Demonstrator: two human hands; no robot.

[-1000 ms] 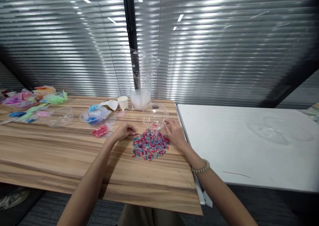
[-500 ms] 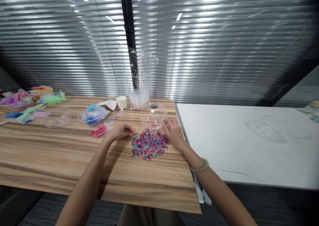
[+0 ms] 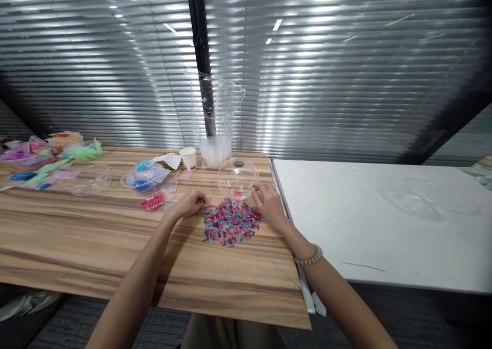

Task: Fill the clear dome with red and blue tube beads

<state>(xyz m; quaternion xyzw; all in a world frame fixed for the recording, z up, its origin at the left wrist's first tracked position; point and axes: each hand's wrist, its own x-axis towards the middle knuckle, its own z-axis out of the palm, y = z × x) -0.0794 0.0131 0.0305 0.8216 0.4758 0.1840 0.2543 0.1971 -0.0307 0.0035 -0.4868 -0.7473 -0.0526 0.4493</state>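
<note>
A pile of small red, blue and clear tube-like pieces (image 3: 231, 223) lies on the wood-patterned table (image 3: 215, 282). At the pile's upper left edge, my left hand (image 3: 192, 204) is closed in a pinch, a tiny red piece at its fingertips. Behind the pile stands a clear plastic bowl (image 3: 238, 172) with a few red pieces inside at its near side. My right hand (image 3: 268, 203) is at the bowl's right rim, bent fingers on the edge and thumb lower, beside the pile. The exact grip of the fingers is hard to see.
Left of my hands lie a bag of red pieces (image 3: 154, 201) and a clear container with blue packets (image 3: 148, 179). A paper cup (image 3: 188, 158) and stacked clear bowls (image 3: 215, 151) stand at the back. A white table (image 3: 346, 226) adjoins on the right, with clear lids (image 3: 426, 198).
My left hand's fingers have shifted slightly at the pile's edge, and a red piece shows more plainly at their tips. My right hand stays at the bowl. The view has moved very slightly.
</note>
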